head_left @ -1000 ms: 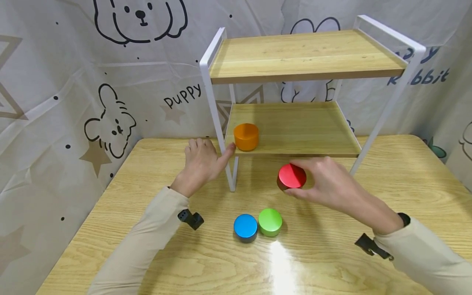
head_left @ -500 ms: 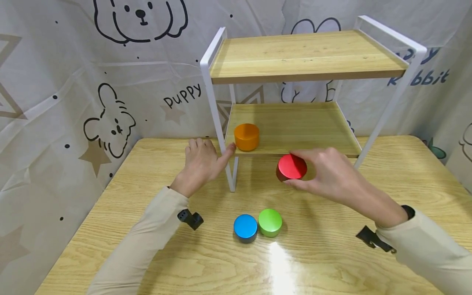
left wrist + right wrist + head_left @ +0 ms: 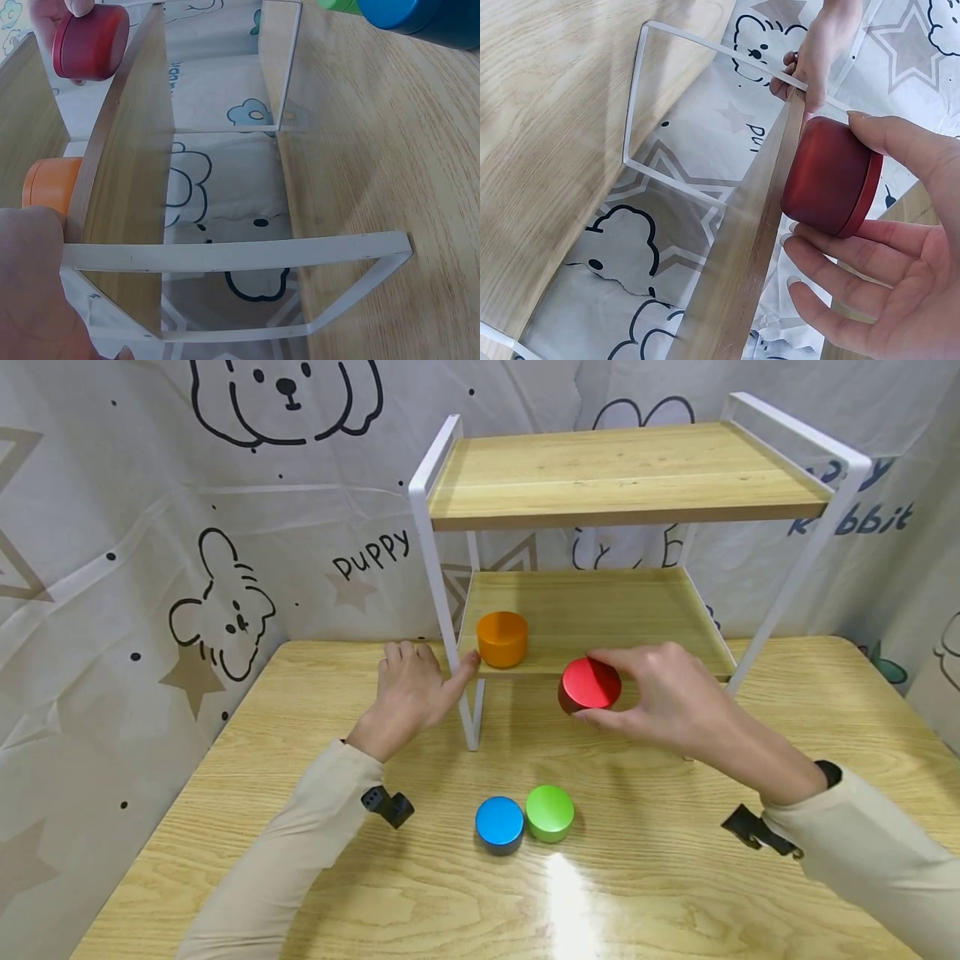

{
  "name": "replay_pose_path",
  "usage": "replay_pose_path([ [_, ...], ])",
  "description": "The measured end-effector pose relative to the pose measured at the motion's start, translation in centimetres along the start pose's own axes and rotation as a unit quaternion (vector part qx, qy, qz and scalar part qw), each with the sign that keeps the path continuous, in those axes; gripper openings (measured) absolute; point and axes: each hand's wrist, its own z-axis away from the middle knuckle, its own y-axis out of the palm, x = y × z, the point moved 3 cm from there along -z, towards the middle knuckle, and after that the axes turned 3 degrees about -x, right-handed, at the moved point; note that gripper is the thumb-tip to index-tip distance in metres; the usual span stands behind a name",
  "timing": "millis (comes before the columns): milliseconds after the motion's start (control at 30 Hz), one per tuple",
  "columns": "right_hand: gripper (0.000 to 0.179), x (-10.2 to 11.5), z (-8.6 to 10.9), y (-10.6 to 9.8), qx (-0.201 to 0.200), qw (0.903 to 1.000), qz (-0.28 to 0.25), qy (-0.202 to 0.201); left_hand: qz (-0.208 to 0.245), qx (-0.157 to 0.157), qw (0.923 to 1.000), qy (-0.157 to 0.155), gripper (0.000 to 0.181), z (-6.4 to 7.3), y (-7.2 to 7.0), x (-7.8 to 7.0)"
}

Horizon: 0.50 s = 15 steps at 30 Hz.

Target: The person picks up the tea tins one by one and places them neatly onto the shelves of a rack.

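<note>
My right hand (image 3: 671, 702) pinches a red round tin (image 3: 589, 685) between thumb and fingers. The tin is raised just in front of the lower shelf's front edge; the right wrist view shows its side (image 3: 829, 176) close to that edge. At the left post of a two-tier shelf rack (image 3: 630, 472), my left hand (image 3: 412, 689) grips the frame, thumb against the lower shelf's corner. On that shelf (image 3: 615, 618), an orange round tin (image 3: 502, 640) stands beside the thumb. A blue tin (image 3: 499, 823) and a green tin (image 3: 550, 814) stand side by side on the table.
The rack has white metal legs and wooden boards, and its upper board overhangs the lower one. A wooden table (image 3: 420, 893) carries it. A printed cloth (image 3: 315, 502) hangs behind and along the sides.
My right hand has lifted the red tin upward, from below the lower shelf's front edge to about its height. The left hand and the other tins stay put.
</note>
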Motion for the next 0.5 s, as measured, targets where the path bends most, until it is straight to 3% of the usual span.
replay_pose_path([
  [267, 0.054, -0.1, -0.7, -0.1, 0.014, 0.9999, 0.006, 0.003, 0.004, -0.002, 1.0000, 0.002, 0.078, 0.0, 0.0, 0.0],
  [500, 0.043, -0.3, -1.7, -0.3, 0.004, 0.9997, 0.002, -0.022, 0.000, -0.001, 1.0000, 0.003, 0.079, 0.0, 0.0, 0.0],
])
